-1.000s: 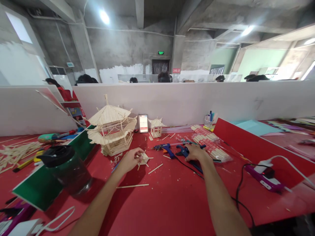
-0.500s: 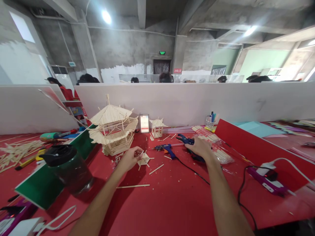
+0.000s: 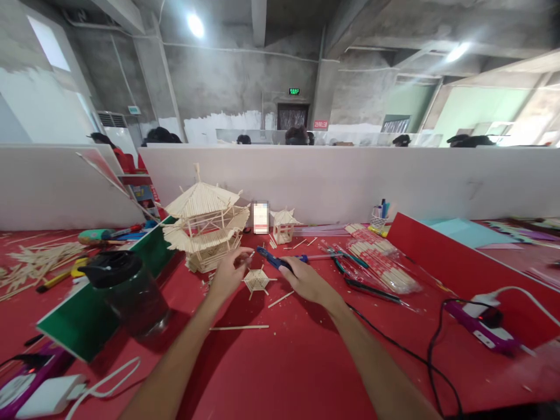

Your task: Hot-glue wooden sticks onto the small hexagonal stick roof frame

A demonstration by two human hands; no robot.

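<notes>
Shared craft workshop, by the look of it. Red worktable (image 3: 306, 373) under white partition (image 3: 315, 181); heads of other people (image 3: 297, 136) beyond. Stick-built pavilion model (image 3: 205, 204), hexagonal stick frame (image 3: 256, 280), bagged sticks (image 3: 378, 262). Shell rough: bare concrete beams (image 3: 259, 23), patchy wall (image 3: 240, 79), green exit sign (image 3: 294, 91).

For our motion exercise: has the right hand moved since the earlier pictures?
Yes, leftward: the right hand is now closer to the small stick pavilion.

Blue pliers (prob.) (image 3: 271, 258) in R hand (image 3: 308, 280), nr flat hex stick frame (image 3: 256, 280) w/ spokes.
</notes>
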